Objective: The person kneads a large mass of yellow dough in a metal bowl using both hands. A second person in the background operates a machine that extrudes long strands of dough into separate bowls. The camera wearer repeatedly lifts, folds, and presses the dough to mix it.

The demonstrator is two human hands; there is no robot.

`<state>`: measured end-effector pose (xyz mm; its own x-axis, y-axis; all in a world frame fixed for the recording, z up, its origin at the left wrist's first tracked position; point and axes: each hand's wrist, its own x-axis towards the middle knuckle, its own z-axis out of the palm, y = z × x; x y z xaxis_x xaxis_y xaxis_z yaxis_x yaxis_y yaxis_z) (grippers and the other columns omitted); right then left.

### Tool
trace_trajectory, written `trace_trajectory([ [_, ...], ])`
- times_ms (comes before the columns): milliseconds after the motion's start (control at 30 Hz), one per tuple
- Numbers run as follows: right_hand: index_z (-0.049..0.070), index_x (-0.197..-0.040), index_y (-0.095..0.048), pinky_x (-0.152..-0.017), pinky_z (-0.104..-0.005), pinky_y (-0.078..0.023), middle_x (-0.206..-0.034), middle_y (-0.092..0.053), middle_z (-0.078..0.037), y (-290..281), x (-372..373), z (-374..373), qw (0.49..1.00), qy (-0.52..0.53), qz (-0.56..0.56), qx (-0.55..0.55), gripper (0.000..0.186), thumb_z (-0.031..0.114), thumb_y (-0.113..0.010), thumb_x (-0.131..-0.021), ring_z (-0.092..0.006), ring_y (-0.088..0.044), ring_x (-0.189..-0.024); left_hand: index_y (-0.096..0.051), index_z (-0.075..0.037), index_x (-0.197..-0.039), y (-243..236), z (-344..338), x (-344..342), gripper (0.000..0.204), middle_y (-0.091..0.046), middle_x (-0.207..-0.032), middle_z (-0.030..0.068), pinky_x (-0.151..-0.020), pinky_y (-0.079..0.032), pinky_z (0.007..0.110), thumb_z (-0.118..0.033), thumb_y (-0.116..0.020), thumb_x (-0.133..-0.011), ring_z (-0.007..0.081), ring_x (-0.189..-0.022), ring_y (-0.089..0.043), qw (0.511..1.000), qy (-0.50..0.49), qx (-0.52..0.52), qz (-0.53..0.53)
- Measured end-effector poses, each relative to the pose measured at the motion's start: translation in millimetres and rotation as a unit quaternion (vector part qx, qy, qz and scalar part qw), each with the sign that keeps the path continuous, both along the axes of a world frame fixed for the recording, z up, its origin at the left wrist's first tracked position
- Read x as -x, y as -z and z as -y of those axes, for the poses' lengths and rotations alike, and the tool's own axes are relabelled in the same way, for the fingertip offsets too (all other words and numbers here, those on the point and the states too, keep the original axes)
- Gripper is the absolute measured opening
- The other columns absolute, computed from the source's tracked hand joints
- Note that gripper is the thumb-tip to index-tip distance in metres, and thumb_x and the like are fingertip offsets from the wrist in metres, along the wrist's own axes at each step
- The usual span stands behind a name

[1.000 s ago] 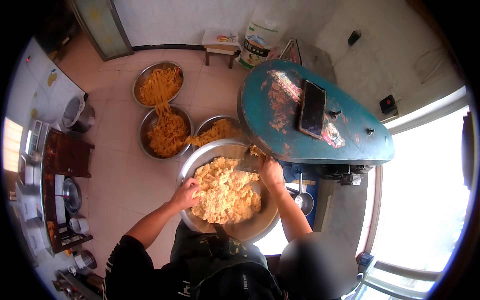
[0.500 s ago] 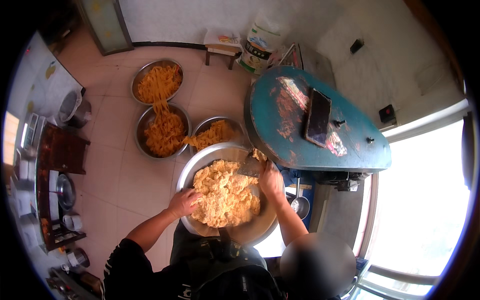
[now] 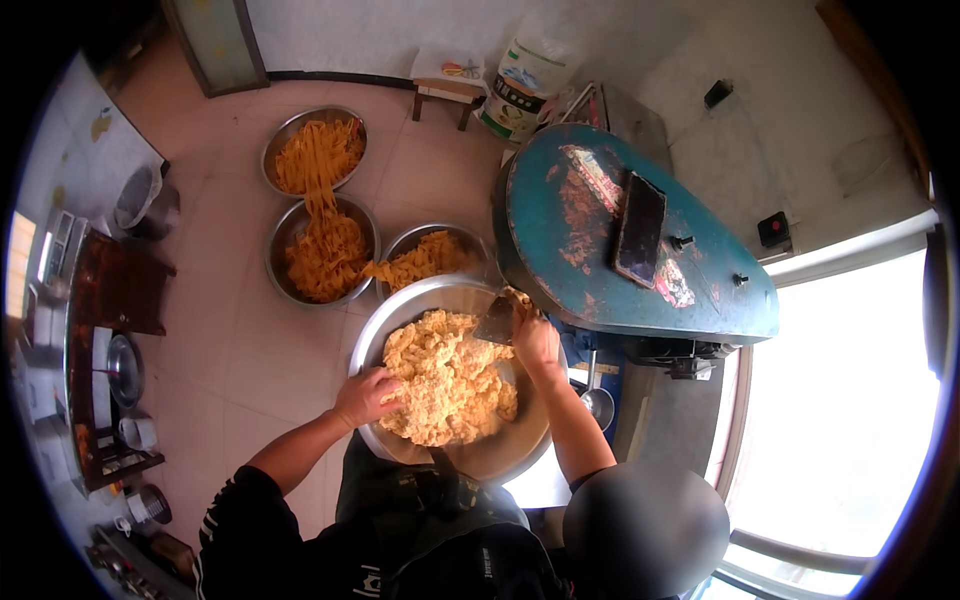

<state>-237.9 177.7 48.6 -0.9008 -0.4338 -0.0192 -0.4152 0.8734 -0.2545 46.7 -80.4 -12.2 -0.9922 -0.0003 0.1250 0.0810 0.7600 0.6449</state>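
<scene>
Grips a metal scraper point(image 3: 494, 324) in the closed right hand point(image 3: 535, 340), slanting its dark blade near the upper right edge of a mass of crumbly yellow dough point(image 3: 445, 385). Cannot tell from this angle of any contact between blade and dough. Sets the left hand point(image 3: 366, 397) across the left rim of a large steel basin point(image 3: 528, 428), bending the fingers to the dough's near-left edge; cannot tell from here of any pinch on rim or dough. Has the dough heaped in that basin, mostly toward the middle and left, close in front of the body. Has, beyond it on the tiled floor, three smaller steel basins of broad orange noodles point(image 3: 322, 270), with strands trailing from the farthest one into its neighbour. Has to the right a chipped teal machine housing point(image 3: 600, 245) with a black smartphone point(image 3: 640, 228) lying on top, and below its edge a small long-handled metal pan point(image 3: 599, 405). Shows farther off a printed white sack point(image 3: 525, 85) beside a low wooden stool point(image 3: 445, 93), and at far left a dark wooden cabinet point(image 3: 122, 285).
</scene>
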Motion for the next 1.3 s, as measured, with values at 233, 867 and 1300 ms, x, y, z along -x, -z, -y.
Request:
trace_trajectory([
  [233, -0.003, -0.112, -0.058, -0.063, -0.0526, -0.057, -0.075, -0.069, -0.028, 13, -22, -11, 0.999, 0.000, -0.035, 0.042, 0.036, 0.031, -0.057, -0.100, -0.0441, -0.070, -0.070, -0.071, -0.015, -0.094, -1, -1, 2, 0.018, -0.061, -0.097, 0.0035, -0.067, -0.056, 0.040, -0.026, -0.079, -0.082, 0.0267, -0.080, -0.067, 0.999, -0.021, 0.014, -0.021],
  [867, 0.010, -0.119, -0.067, -0.070, -0.0535, -0.058, -0.090, -0.072, -0.024, -30, -27, -18, 1.000, 0.001, 0.009, 0.001, 0.030, 0.029, -0.051, -0.102, -0.0427, -0.071, -0.078, -0.069, -0.013, -0.090, -7, -14, -7, 0.016, -0.063, -0.092, 0.0030, -0.067, -0.056, 0.039, -0.020, -0.079, -0.081, 0.0270, -0.079, -0.068, 0.997, -0.060, -0.014, -0.039],
  [1300, 0.012, -0.132, -0.060, -0.071, -0.0538, -0.059, -0.092, -0.074, -0.023, 2, -30, -9, 0.999, -0.032, -0.016, 0.017, 0.042, 0.038, -0.037, -0.107, -0.0415, -0.073, -0.077, -0.068, -0.013, -0.092, -9, -49, -24, 0.017, -0.066, -0.094, 0.0037, -0.068, -0.056, 0.039, -0.019, -0.079, -0.080, 0.0281, -0.082, -0.069, 0.995, -0.075, -0.016, -0.057],
])
